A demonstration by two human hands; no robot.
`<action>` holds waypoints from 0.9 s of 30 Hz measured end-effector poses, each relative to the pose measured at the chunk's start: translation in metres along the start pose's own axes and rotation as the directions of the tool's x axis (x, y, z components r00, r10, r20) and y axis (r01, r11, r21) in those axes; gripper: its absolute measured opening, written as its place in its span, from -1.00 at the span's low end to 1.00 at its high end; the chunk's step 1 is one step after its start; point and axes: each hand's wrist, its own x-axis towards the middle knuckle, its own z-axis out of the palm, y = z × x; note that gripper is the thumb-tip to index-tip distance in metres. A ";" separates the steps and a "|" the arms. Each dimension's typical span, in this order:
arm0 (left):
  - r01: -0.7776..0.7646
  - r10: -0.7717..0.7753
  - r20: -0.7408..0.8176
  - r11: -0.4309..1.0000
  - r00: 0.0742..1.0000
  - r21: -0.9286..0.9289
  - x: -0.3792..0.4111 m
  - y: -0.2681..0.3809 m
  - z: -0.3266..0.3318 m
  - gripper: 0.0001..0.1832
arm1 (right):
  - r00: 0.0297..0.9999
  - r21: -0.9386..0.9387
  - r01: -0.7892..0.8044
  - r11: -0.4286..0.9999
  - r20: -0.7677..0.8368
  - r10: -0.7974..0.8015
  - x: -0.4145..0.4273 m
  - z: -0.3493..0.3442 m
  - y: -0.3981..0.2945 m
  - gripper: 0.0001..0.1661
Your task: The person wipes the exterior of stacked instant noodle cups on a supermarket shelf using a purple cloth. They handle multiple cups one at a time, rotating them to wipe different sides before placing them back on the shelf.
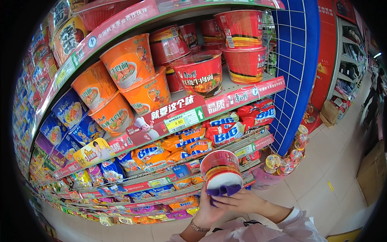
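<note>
A red instant-noodle tub (219, 165), with yellow and black bands and a white base, is tilted so that its base faces me. My left hand (208, 208), with a metal-link band at the wrist, grips it from the lower left. Bunched against the white base is a purple cloth (223, 190), held under the fingers of my right hand (242, 201). Part of the left fingers is hidden behind the tub. Just beyond, a shelf carries red noodle tubs (201, 75) and stacked orange noodle tubs (127, 63).
Blue tubs (68, 110) stand farther left. Bagged noodles (223, 133) fill the lower shelf. A blue-framed wire grid (290, 60) closes the shelf's right end. On the tiled floor (323, 160) stands a pink tub (267, 180) of small cups. People (375, 93) are along the right aisle.
</note>
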 end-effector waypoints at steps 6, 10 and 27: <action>0.040 -0.038 -0.027 0.996 0.999 0.085 -0.005 0.001 0.013 -0.37 | 0.998 0.249 -0.062 0.966 0.041 0.054 -0.040 -0.018 0.031 -0.48; -0.148 0.169 -0.050 0.946 0.984 0.289 -0.015 -0.008 0.001 -0.44 | 0.843 0.532 -0.401 0.746 -0.103 0.527 -0.063 -0.021 0.052 -0.49; -0.451 0.388 0.707 -0.567 0.591 0.689 0.011 0.096 0.148 0.15 | 0.812 0.683 -0.199 0.703 -0.286 0.508 0.067 -0.125 0.096 -0.30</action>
